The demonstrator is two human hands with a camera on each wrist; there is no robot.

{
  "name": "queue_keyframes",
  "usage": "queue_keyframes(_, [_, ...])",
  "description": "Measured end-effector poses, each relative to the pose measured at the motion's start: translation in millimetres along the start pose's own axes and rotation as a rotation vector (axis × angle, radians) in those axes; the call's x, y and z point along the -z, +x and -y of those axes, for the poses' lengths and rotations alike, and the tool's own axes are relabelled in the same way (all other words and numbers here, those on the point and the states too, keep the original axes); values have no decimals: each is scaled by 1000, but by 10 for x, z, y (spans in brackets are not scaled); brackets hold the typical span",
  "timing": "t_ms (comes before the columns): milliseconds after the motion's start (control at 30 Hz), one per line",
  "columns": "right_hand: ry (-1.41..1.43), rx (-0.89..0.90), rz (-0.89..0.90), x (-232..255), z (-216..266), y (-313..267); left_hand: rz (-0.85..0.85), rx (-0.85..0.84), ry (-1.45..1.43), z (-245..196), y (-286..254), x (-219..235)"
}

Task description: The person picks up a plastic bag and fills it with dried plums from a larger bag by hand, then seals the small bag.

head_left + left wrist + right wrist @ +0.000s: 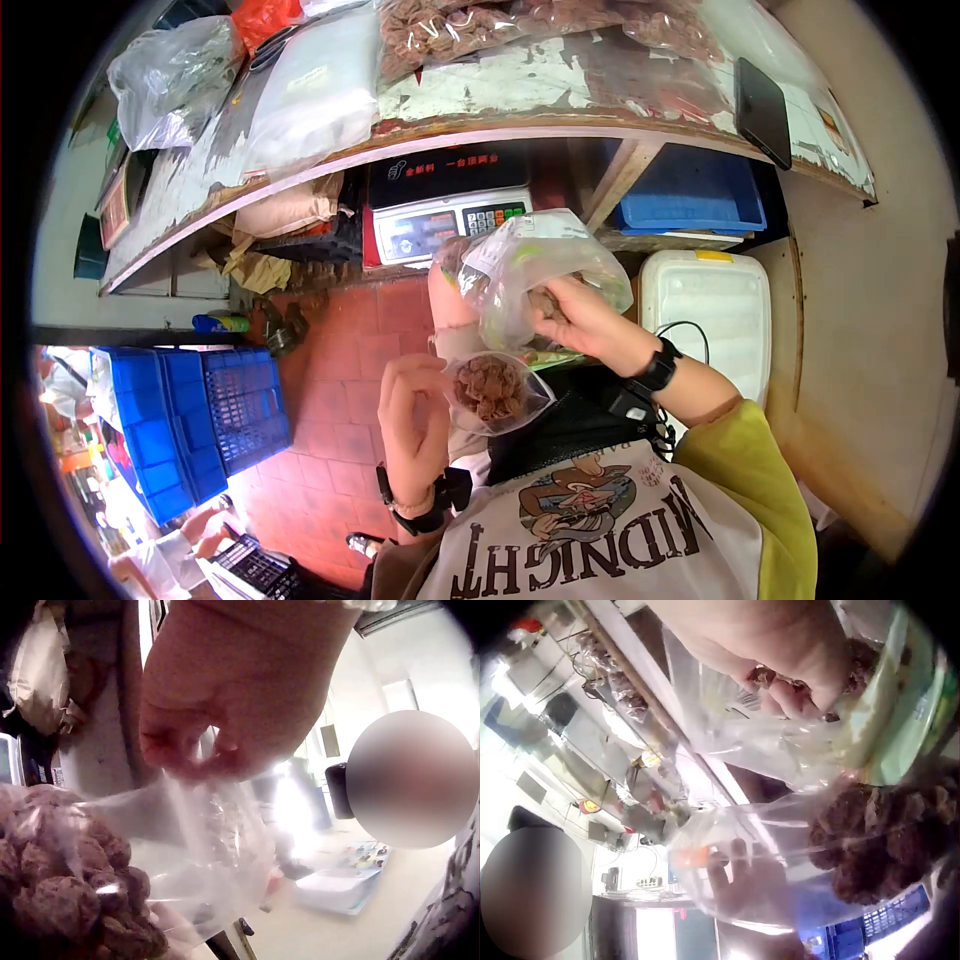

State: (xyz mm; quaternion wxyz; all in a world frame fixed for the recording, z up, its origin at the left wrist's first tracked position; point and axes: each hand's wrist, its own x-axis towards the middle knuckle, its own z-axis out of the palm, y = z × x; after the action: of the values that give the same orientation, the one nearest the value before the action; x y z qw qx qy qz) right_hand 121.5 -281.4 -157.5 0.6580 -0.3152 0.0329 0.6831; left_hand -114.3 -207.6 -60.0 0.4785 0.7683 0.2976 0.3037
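My left hand (412,415) pinches the rim of a small clear plastic bag (537,392). Brown, wrinkled dried fruit pieces (490,387) fill its lower part; in the left wrist view they show large at the left. Just beyond it is a larger clear bag (540,250) with green printing, its mouth spread wide. My right hand (585,325) reaches into that mouth. In the right wrist view its curled fingers (787,697) grip brown dried pieces (762,676), and more of them lie deeper in the bag. The larger bag's lower part is hidden behind the hand and small bag.
A digital scale (435,232) stands below the worn shelf (480,90), which carries bagged dried goods (450,35) and a phone (762,110). To the right is a white lidded box (708,300). Blue crates (170,430) stand at the left, with another person (165,565) near them.
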Motion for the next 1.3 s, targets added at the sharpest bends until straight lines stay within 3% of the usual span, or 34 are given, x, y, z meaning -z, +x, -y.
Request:
queue_keyframes(33, [-104,-1,-192,-175,47,-140,3,-70,-34,-33,-3,6])
queue_keyframes(67, [-110,-8,-191,-225,72,-237,-4,-66,-34,-50,-1,16])
queue_keyframes(133, [-331,58,-115,-220,149,-458,40,-96,34,-65,10,24])
queue_keyframes(267, [-412,38,-77,-224,237,-782,25,-67,-4,-38,8,16])
queue_keyframes(367, [-415,83,85,-456,283,-930,15,-5,-119,-19,-16,-21])
queue_keyframes(433, [-664,187,300,-771,281,-973,18,-28,-102,8,-20,-53])
queue_keyframes(467, [-931,195,315,-947,293,-995,18,-30,-102,0,-24,-62])
queue_keyframes(500, [-1107,406,483,-987,212,-910,22,-10,-127,-10,-25,-71])
queue_keyframes(567, [-1522,468,560,-1200,221,-850,23,6,-150,-32,-28,-91])
queue_keyframes(667, [-1713,377,461,-1338,125,-807,9,1,-184,-30,-43,-104])
queue_keyframes(800, [-1788,438,411,-1375,60,-806,-24,33,-153,-22,-41,-93])
queue_keyframes(1000, [-2037,258,282,-1454,38,-865,-7,4,-170,-3,1,-108])
queue_keyframes(1200, [-1775,458,372,-1349,152,-937,-27,42,-223,30,15,-127])
queue_keyframes(1300, [-1599,522,512,-1220,203,-893,-45,43,-236,29,12,-100])
